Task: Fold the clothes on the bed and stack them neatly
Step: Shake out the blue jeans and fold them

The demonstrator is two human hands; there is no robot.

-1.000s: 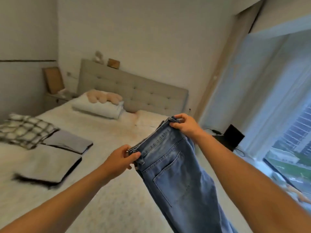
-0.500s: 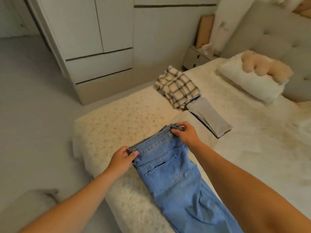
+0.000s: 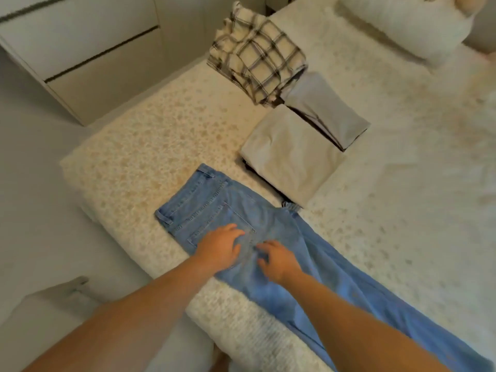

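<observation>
Blue jeans (image 3: 214, 200) lie flat along the near edge of the bed (image 3: 150, 146), waistband to the left, legs running off to the lower right. My left hand (image 3: 220, 247) rests flat on the back pocket with its fingers spread. My right hand (image 3: 277, 259) presses on the seat of the jeans just beside it, fingers slightly bent and holding nothing. Behind the jeans sit a folded beige garment (image 3: 291, 154), a folded grey garment (image 3: 326, 108) and a folded plaid shirt (image 3: 257, 52).
A white pillow (image 3: 402, 20) lies at the head of the bed, top right. White wardrobe drawers (image 3: 88, 41) stand to the left across a strip of grey floor (image 3: 29, 189). The bed's right half is bare cover.
The jeans went from hanging in the air to lying flat on the bed. Both hands let go of the waistband and now press on the seat area. The view swung down and left.
</observation>
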